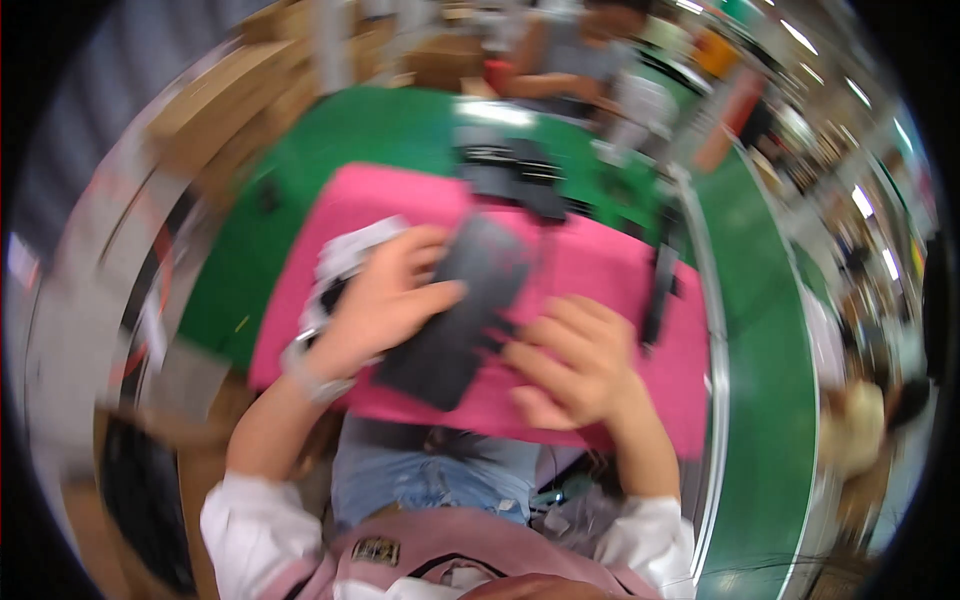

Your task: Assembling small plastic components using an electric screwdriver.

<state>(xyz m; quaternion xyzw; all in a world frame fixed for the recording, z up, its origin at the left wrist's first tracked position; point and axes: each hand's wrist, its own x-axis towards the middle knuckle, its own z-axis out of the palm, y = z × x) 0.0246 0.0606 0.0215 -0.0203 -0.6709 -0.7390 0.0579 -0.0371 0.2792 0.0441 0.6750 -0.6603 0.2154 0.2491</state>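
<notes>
Over the pink mat [400, 186] on the green bench [385, 125], 1 dark flat panel [445, 335] sat slanted, far end to the right. Left hand [390, 295] gripped its left edge, thumb across the top face. Right hand [578, 358] was half-curled just beside the right edge; blurred, couldn't tell if it held anything. Dark parts [508, 170] lay past the far end, 1 long black strip [660, 285] off right.

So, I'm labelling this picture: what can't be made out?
Head view throughout:
- Flat dark-grey rectangular panel: surface detail, motion-blurred.
- White-and-black item: partly hidden behind the left hand.
- Right hand: whether it touches the panel, blurred.
- Grey-clad person opposite: head cut off by upper edge.
</notes>
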